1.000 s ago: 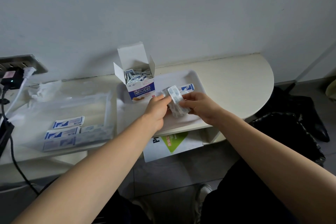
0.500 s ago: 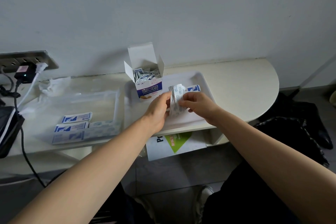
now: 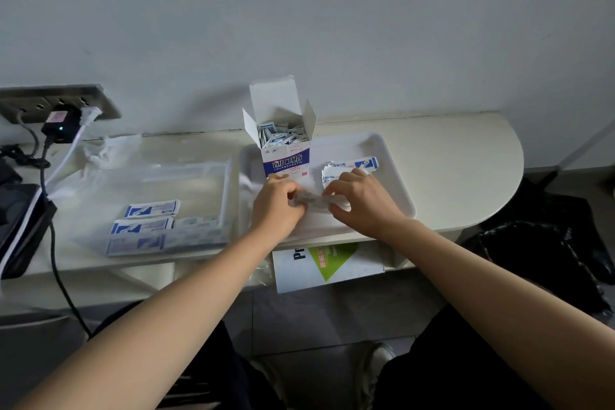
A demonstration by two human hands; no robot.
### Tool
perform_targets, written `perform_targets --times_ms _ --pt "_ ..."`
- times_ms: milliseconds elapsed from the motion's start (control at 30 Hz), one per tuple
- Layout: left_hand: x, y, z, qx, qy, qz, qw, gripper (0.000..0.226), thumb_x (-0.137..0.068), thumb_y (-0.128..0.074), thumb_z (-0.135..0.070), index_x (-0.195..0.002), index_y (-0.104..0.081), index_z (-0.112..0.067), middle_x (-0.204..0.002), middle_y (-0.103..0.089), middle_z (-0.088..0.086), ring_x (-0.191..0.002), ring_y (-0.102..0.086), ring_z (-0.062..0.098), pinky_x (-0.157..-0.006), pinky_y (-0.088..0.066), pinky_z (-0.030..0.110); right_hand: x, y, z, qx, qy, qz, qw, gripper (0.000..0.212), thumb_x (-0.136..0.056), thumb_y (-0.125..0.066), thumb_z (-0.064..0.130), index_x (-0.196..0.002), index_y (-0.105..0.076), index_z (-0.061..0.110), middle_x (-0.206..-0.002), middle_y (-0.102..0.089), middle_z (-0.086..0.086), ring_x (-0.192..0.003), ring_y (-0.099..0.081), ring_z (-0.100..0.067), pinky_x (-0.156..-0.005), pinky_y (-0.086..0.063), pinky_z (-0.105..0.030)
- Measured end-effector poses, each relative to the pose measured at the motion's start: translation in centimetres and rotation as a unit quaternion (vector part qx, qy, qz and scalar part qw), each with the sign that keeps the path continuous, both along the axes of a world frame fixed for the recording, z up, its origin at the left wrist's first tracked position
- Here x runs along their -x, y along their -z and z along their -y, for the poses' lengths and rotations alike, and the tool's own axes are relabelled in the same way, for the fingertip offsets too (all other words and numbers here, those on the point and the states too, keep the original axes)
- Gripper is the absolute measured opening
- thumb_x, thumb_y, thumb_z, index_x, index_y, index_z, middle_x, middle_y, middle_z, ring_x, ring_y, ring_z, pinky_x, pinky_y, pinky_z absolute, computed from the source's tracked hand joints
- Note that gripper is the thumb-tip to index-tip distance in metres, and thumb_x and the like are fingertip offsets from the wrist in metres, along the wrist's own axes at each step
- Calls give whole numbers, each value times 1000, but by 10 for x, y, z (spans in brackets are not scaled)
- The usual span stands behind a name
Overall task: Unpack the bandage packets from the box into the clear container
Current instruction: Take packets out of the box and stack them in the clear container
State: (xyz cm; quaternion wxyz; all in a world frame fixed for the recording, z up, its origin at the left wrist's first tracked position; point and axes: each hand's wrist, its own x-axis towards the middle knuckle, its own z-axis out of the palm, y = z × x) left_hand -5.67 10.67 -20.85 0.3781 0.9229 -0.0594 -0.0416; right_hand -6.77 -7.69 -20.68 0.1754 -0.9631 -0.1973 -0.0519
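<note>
Both forearms reach in from the near edge. The left hand [image 3: 278, 206] and right hand [image 3: 364, 205], fingers curled, pinch the two ends of a small bundle of bandage packets [image 3: 314, 200] just above the white tray [image 3: 404, 188]. The bundle is motion-blurred, so its count, and whether it is wrapped, cannot be told. Just beyond the right hand, loose packets [image 3: 354, 166] lie on the tray. Behind the left hand the box [image 3: 287, 160] stands upright, flaps open and well filled. The clear container [image 3: 228, 190], left of the tray, holds a few flat packets [image 3: 151, 210]. Judgement: grip both ends firmly and square the bundle, then carry it left in one hand, clear of the box, and lay it flat beside the packets inside.
</note>
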Motion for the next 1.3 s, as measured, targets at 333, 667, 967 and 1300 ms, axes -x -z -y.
perform_targets --times_ms 333,667,967,1300 --pt "4 -3 7 -57 43 10 997 17 -80 -71 -19 -96 -70 -24 -96 -47 -2 -87 -51 12 -73 -38 22 4 2 3 -44 19 -86 995 22 -83 -63 14 -104 -69 14 -94 -57 -3 -80 -53 -21 -71 -42 -29" --pt "5 0 5 -62 55 -9 997 17 -85 -63 -15 -99 -69 -21 -101 -56 2 -89 -56 16 -76 -39 21 1 5 5 -112 46 -99 988 16 -78 -64 5 -90 -70 13 -82 -55 0 -69 -49 -12 -67 -41 -22" --pt "1 -40 -1 -24 39 28 999 12 -83 -62 -12 -88 -71 -19 -83 -67 -9 -76 -56 9 -58 -36 11 -4 -20 -5 -238 91 -105 961 9 -84 -68 7 -78 -67 15 -60 -58 14 -51 -53 0 -54 -38 -9" --pt "-12 -110 -95 -56 11 55 997 11 -82 -70 -21 -89 -78 -23 -79 -72 -7 -69 -60 7 -66 -44 22 -17 -65 -82 -427 9 -154 891 12 -85 -69 6 -97 -66 10 -73 -64 -12 -57 -56 -12 -57 -49 -24"
